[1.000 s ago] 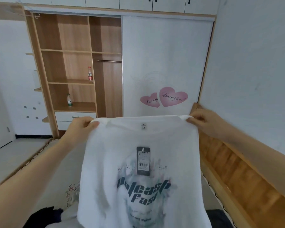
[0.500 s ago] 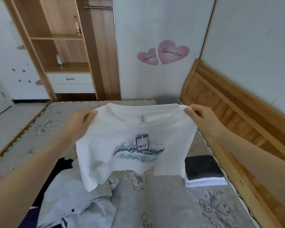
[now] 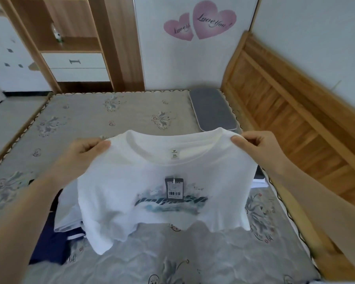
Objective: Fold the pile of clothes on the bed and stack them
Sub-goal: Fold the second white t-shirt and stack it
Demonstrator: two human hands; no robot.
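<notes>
Pinching the shoulders of a white T-shirt, the left hand and the right hand hold it spread out between them, each with thumb and curled fingers clamped on the cloth beside the neckline. The shirt hangs above the bed, its hem drooping to touch or nearly touch the mattress; a dark hang tag dangles over a blue-green printed graphic on the chest, and a small size label sits inside the collar. Under the shirt's left side lies a heap of unfolded clothes, pale and navy pieces jumbled together. Behind its right edge a small folded stack shows, dark on top of white, mostly hidden. The mattress cover is grey with a floral and heart pattern and a scalloped trim. A grey cushion rests at the far right corner of the bed. A wooden bed frame runs along the right, against a pale wall. Beyond the bed stand a white panel with two pink heart stickers and a wooden shelf unit with white drawers.
</notes>
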